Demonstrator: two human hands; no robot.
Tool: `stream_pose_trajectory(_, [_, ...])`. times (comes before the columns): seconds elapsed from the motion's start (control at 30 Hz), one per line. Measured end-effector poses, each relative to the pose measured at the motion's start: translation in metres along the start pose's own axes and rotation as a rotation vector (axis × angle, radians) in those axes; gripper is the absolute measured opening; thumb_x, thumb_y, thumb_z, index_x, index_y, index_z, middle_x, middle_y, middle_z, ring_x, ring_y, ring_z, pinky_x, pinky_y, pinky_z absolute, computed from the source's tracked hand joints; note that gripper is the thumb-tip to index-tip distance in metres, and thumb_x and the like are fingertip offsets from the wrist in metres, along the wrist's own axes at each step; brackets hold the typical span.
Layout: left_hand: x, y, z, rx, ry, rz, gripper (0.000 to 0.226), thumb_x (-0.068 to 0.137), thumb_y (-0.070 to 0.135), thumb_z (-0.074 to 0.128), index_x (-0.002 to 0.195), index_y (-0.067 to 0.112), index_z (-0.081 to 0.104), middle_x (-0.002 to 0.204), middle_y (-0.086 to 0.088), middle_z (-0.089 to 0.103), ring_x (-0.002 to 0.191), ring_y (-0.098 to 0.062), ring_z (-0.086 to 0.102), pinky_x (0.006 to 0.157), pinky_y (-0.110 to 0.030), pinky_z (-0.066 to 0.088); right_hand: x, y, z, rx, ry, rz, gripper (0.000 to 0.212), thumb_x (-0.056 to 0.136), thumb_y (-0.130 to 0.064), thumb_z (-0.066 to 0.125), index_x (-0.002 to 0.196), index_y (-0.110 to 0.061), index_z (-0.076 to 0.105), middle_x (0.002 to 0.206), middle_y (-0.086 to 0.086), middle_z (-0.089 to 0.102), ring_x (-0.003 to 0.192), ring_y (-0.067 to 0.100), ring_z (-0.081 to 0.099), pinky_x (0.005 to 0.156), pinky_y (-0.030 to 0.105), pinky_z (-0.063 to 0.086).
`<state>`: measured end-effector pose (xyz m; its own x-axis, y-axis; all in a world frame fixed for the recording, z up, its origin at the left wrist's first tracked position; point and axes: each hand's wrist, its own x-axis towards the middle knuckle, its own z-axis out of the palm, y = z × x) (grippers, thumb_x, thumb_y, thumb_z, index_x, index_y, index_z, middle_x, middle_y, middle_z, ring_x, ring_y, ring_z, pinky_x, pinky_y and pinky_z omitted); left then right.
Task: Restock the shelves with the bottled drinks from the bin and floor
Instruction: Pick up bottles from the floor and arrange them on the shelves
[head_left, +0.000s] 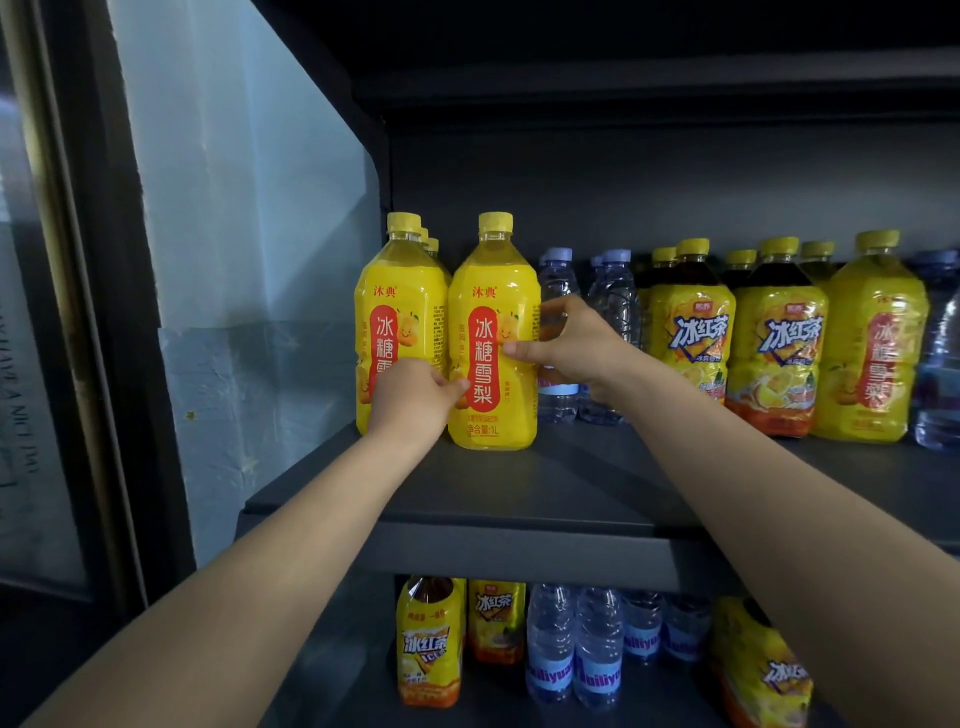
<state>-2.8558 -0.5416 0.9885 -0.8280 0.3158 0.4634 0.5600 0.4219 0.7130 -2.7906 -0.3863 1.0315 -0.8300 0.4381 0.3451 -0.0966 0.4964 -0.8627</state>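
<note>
A yellow pear-drink bottle (492, 332) with a yellow cap and red label stands upright on the dark upper shelf (545, 483). My left hand (413, 397) grips its lower left side, thumb across the label. My right hand (563, 340) holds its right side, fingers curled round the back and thumb on the front. Directly to its left stands a row of matching yellow bottles (387, 312), touching it.
Clear water bottles (613, 301) stand behind my right hand. Iced-tea bottles (691, 327) and another yellow pear bottle (875, 343) fill the shelf's right side. The lower shelf holds iced tea (428, 644) and water (574, 649). A pale side panel (249, 260) bounds the left.
</note>
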Motion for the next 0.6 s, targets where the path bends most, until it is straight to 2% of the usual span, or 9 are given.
stream_pose_trajectory(0.07, [0.002, -0.002, -0.003, -0.02, 0.008, 0.008, 0.035, 0.088, 0.034, 0.062, 0.063, 0.009, 0.063, 0.083, -0.018, 0.071, 0.081, -0.032, 0.068, 0.084, -0.044, 0.053, 0.0, 0.001, 0.003, 0.026, 0.015, 0.002, 0.07, 0.075, -0.019, 0.078, 0.131, -0.013, 0.038, 0.124, 0.008, 0.052, 0.111, 0.027, 0.057, 0.086, 0.047, 0.055])
stream_pose_trajectory(0.23, [0.001, -0.003, 0.0, 0.029, 0.05, 0.05, 0.033, 0.088, 0.035, 0.061, 0.069, 0.008, 0.063, 0.08, -0.014, 0.07, 0.079, -0.029, 0.067, 0.079, -0.038, 0.052, 0.0, 0.006, 0.006, 0.03, 0.038, -0.003, 0.066, 0.076, -0.021, 0.077, 0.13, -0.012, 0.039, 0.123, 0.009, 0.053, 0.108, 0.025, 0.058, 0.08, 0.04, 0.056])
stream_pose_trajectory(0.33, [-0.001, -0.005, 0.003, -0.017, 0.073, 0.054, 0.032, 0.087, 0.035, 0.062, 0.073, 0.007, 0.065, 0.082, -0.013, 0.07, 0.079, -0.027, 0.067, 0.078, -0.039, 0.054, -0.002, 0.006, 0.006, 0.0, 0.057, -0.017, 0.066, 0.077, -0.024, 0.076, 0.131, -0.013, 0.039, 0.125, 0.008, 0.053, 0.111, 0.025, 0.056, 0.083, 0.042, 0.055])
stream_pose_trajectory(0.5, [-0.007, -0.001, 0.005, 0.072, 0.118, 0.045, 0.038, 0.089, 0.038, 0.058, 0.077, 0.004, 0.068, 0.078, -0.01, 0.068, 0.072, -0.022, 0.059, 0.066, -0.028, 0.038, -0.01, 0.006, 0.009, -0.094, 0.086, -0.046, 0.067, 0.08, -0.031, 0.072, 0.134, -0.011, 0.038, 0.13, 0.008, 0.052, 0.111, 0.024, 0.056, 0.082, 0.042, 0.056])
stream_pose_trajectory(0.6, [-0.007, -0.002, 0.002, 0.111, 0.075, 0.047, 0.038, 0.091, 0.039, 0.055, 0.071, 0.008, 0.064, 0.076, -0.009, 0.066, 0.072, -0.022, 0.059, 0.065, -0.028, 0.037, -0.016, 0.007, 0.009, -0.183, 0.066, -0.061, 0.066, 0.084, -0.036, 0.067, 0.136, -0.008, 0.037, 0.129, 0.008, 0.053, 0.1, 0.021, 0.057, 0.077, 0.037, 0.055])
